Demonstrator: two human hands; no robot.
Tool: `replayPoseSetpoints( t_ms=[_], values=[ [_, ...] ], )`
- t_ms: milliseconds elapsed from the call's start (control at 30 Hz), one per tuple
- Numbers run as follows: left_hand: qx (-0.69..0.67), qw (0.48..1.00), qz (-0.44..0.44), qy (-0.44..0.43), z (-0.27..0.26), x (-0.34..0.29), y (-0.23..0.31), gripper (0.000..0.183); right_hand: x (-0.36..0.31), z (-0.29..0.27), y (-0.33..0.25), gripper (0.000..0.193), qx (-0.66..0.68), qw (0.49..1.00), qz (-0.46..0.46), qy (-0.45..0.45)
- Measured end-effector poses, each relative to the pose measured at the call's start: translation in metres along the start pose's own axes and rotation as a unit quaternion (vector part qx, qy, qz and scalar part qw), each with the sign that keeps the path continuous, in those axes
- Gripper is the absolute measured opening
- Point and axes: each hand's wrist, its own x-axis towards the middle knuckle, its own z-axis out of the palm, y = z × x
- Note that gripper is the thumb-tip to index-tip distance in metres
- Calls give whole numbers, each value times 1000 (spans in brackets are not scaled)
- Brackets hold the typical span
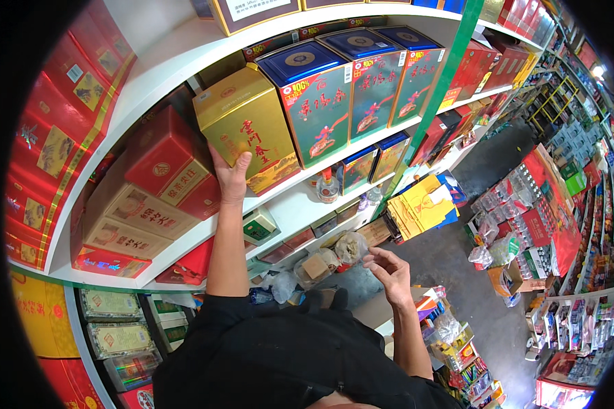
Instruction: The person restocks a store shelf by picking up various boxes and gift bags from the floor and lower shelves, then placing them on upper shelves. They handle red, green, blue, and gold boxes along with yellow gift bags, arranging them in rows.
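A gold carton (245, 129) with a red lower band stands on the white shelf, slightly tilted. My left hand (230, 176) grips its lower left side, thumb on the front and the other fingers hidden beside it. Right of it stands a row of green and red cartons with blue tops (317, 109). To the left a maroon and gold carton (170, 160) rests on beige cartons (140, 211). My right hand (391, 274) hangs in the air away from the shelf, its fingers loosely bent and apart, with nothing seen in them.
On the shelf below are a small clear bottle (327, 185) and more cartons. Yellow bags (423, 208) and plastic bags (351, 247) lie low by the shelf's foot. Wrapped goods beside a red sheet (559, 211) stand across the grey floor (450, 262). Red cartons (65, 129) fill the far left.
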Motion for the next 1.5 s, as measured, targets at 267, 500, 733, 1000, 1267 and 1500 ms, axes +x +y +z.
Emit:
replayPoseSetpoints(
  t_ms=[267,500,733,1000,1267,1500],
  values=[
    [81,984,-143,-68,-23,-46,-50,85,15,5,26,39,-18,999,32,-40],
    [109,976,-174,-76,-18,-45,-45,95,48,30,43,39,-53,995,62,-61],
    [307,950,-17,46,-5,-147,11,100,56,52,56,36,-91,987,28,-130],
    [299,925,-234,-22,-54,-307,34,22,40,17,66,40,-295,948,39,-111],
    [334,839,-401,-153,-91,-384,17,26,8,-23,103,64,-656,710,75,-243],
    [357,795,-445,-207,-110,-394,9,28,-23,-21,146,65,-622,734,101,-253]
  ],
)
